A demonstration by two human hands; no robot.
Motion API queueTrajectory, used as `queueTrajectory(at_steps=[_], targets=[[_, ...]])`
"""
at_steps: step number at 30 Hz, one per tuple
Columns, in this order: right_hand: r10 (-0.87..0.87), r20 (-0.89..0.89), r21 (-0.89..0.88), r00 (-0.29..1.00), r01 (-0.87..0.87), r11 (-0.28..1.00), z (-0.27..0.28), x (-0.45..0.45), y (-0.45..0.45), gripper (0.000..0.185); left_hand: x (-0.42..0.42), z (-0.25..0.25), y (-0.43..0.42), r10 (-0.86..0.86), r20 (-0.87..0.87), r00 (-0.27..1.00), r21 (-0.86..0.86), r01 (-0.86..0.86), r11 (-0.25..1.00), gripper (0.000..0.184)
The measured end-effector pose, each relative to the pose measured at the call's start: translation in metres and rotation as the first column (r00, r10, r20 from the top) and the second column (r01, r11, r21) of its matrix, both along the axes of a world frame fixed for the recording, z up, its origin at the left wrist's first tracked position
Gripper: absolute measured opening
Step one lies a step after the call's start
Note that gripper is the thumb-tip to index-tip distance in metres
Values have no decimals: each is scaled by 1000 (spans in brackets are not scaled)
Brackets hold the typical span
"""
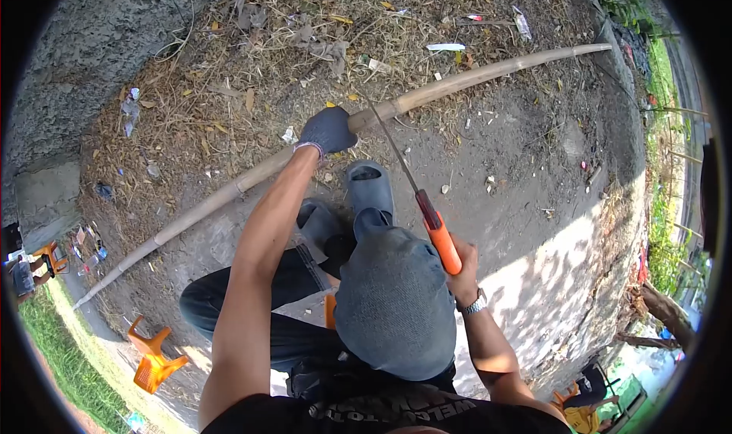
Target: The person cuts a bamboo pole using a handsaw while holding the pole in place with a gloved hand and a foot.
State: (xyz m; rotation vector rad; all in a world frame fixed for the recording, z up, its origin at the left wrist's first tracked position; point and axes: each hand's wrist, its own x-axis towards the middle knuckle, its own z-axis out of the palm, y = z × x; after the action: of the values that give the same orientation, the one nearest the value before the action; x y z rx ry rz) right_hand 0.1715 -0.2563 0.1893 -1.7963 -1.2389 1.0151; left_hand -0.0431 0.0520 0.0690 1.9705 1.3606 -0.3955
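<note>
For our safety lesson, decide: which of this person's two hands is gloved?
The left hand, gripping the bamboo pole, wears a dark glove; the right hand, holding the orange-handled handsaw, is bare.

The left hand hides part of the pole; the saw seems indistinct near its tip.

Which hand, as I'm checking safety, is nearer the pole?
Left: the gloved left hand is on the pole; the right hand is apart from it, on the orange saw handle.
</note>
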Motion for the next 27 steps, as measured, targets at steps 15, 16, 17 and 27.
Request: queueTrajectory(at_steps=[15,16,17,27], targets=[[-97,-20,-61,995,95,994,2,-12,-46,14,1,-2,-14,14,2,1000,18,-14,1000,39],[-111,-57,-48,992,109,993,-10,-10,-72,20,1,-5,-19,17,6,1000,11,-18,1000,39],[-31,-13,-91,999,29,995,-9,-2,-71,21,2,-9,-26,41,9,999,46,-41,998,39],[-50,-29,-13,998,50,999,-24,-14,60,15,2,-14,-35,43,38,998,163,-48,985,35]])
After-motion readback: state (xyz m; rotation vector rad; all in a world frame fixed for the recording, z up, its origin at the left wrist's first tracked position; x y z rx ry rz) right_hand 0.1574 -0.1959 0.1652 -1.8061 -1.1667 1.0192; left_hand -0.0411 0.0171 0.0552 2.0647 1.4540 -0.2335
